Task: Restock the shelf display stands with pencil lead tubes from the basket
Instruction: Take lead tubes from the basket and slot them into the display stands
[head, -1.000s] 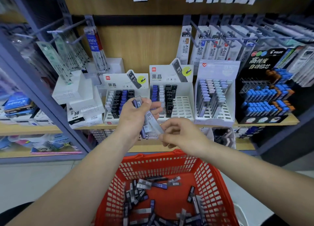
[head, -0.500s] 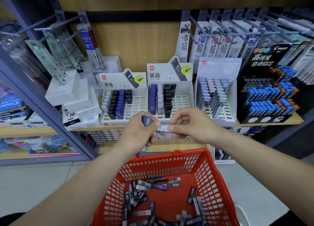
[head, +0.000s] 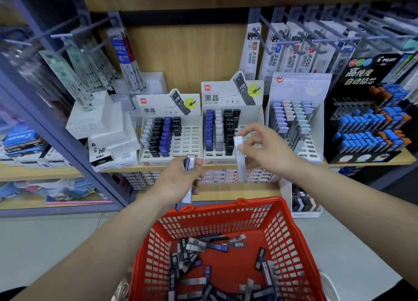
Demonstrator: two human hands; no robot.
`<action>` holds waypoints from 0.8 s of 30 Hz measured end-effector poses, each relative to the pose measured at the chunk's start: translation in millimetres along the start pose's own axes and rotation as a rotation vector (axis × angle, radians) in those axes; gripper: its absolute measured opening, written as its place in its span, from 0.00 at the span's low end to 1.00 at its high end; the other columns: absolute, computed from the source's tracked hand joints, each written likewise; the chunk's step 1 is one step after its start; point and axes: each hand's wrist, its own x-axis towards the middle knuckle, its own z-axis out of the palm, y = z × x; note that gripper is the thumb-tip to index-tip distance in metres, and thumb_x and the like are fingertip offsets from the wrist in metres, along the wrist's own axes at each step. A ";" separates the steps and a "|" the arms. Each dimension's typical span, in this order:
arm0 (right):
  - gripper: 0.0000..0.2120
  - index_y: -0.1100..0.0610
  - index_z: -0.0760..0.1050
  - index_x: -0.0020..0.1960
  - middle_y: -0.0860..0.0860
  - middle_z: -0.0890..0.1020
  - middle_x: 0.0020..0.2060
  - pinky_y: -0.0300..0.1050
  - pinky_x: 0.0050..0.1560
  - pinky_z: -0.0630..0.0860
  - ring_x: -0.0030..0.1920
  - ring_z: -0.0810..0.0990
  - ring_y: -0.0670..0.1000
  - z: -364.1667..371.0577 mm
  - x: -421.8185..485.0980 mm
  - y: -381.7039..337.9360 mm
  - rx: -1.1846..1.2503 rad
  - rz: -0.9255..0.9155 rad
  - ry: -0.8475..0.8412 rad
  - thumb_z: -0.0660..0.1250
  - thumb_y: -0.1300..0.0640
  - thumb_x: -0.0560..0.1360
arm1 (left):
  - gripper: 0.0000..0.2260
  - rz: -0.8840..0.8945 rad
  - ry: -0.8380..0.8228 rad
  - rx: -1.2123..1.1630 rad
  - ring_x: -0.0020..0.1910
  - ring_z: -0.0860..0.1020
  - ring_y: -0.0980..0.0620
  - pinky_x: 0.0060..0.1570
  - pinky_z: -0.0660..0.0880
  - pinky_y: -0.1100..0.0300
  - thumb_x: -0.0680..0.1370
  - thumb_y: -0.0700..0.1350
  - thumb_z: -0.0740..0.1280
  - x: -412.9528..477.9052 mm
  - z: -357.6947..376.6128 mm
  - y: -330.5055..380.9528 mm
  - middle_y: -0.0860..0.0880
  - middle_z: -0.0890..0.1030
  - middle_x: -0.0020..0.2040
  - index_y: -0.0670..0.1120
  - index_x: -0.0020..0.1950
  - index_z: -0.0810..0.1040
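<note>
A red mesh basket (head: 291, 239) below me holds several loose pencil lead tubes (head: 203, 248). My left hand (head: 178, 181) grips a small bunch of tubes (head: 189, 162), blue and clear, upright above the basket's far rim. My right hand (head: 264, 149) pinches one white-capped tube (head: 240, 158) upright in front of the middle white display stand (head: 246, 97). That stand has blue, white and black tubes on its left and open slots on its right. The left white stand (head: 192, 140) holds black and blue tubes, with several open slots.
A lavender stand (head: 314, 147) with pastel tubes and a black Pilot stand (head: 366, 124) with blue tubes sit to the right. White boxes (head: 99, 119) are stacked on the left. Hooks with hanging refill packs (head: 276, 54) jut out above. A grey shelf post (head: 67, 147) runs diagonally at left.
My right hand has pulled one white-capped tube away from the bunch and lifted it up and right toward the middle stand. My left hand has stayed in place with the remaining tubes.
</note>
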 end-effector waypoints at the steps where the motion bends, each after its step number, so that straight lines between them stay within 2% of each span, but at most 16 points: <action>1: 0.07 0.51 0.74 0.53 0.51 0.83 0.37 0.54 0.40 0.85 0.39 0.85 0.58 1.0 7.5 -0.8 -0.019 -0.023 0.054 0.69 0.60 0.79 | 0.04 0.004 -0.011 -0.012 0.30 0.77 0.55 0.32 0.77 0.62 0.84 0.37 0.62 -1.1 -3.3 -1.1 0.44 0.81 0.41 0.41 0.57 0.76; 3: 0.06 0.51 0.73 0.48 0.51 0.84 0.37 0.52 0.41 0.84 0.39 0.85 0.54 5.2 24.1 -2.2 -0.086 -0.078 0.134 0.70 0.58 0.78 | 0.06 0.015 -0.035 -0.039 0.34 0.82 0.53 0.36 0.80 0.62 0.85 0.38 0.62 -3.4 -10.9 -3.1 0.44 0.84 0.40 0.40 0.58 0.77; 5: 0.07 0.50 0.74 0.45 0.48 0.83 0.35 0.40 0.42 0.79 0.36 0.81 0.43 11.4 39.4 -1.8 -0.159 -0.131 0.186 0.72 0.56 0.77 | 0.06 0.020 -0.062 -0.048 0.38 0.85 0.49 0.40 0.82 0.60 0.85 0.41 0.62 -7.0 -18.5 -4.3 0.45 0.87 0.44 0.41 0.58 0.77; 7: 0.08 0.49 0.73 0.44 0.44 0.83 0.34 0.28 0.37 0.71 0.34 0.78 0.38 18.7 50.6 0.1 -0.228 -0.167 0.201 0.73 0.55 0.76 | 0.06 0.024 -0.082 -0.040 0.42 0.86 0.46 0.42 0.83 0.58 0.85 0.44 0.62 -10.6 -25.2 -5.1 0.48 0.87 0.48 0.43 0.58 0.76; 9: 0.10 0.47 0.72 0.43 0.43 0.82 0.34 0.25 0.35 0.69 0.34 0.77 0.36 24.6 57.8 3.8 -0.302 -0.185 0.189 0.73 0.55 0.76 | 0.07 0.024 -0.089 -0.047 0.43 0.86 0.45 0.41 0.83 0.58 0.85 0.46 0.62 -13.0 -30.4 -5.4 0.49 0.87 0.50 0.44 0.59 0.74; 17: 0.08 0.48 0.74 0.45 0.42 0.81 0.39 0.28 0.37 0.67 0.38 0.77 0.37 29.0 63.9 17.8 -0.523 -0.244 0.156 0.73 0.54 0.76 | 0.06 0.055 -0.047 -0.079 0.39 0.86 0.46 0.38 0.82 0.59 0.83 0.46 0.67 -14.6 -38.1 -6.1 0.47 0.88 0.46 0.46 0.57 0.78; 21: 0.03 0.49 0.80 0.45 0.42 0.83 0.39 0.44 0.44 0.77 0.40 0.77 0.39 27.6 65.4 19.3 -0.639 -0.283 0.121 0.73 0.52 0.76 | 0.05 0.057 -0.038 -0.086 0.37 0.86 0.47 0.37 0.82 0.60 0.82 0.45 0.68 -14.4 -37.0 -5.9 0.47 0.87 0.44 0.45 0.55 0.79; 24: 0.03 0.51 0.83 0.48 0.46 0.84 0.44 0.50 0.49 0.79 0.44 0.80 0.46 30.5 65.2 17.2 -0.709 -0.308 0.109 0.71 0.52 0.77 | 0.05 0.058 -0.039 -0.093 0.36 0.86 0.47 0.36 0.82 0.60 0.82 0.44 0.69 -15.1 -34.9 -5.5 0.46 0.87 0.43 0.44 0.55 0.79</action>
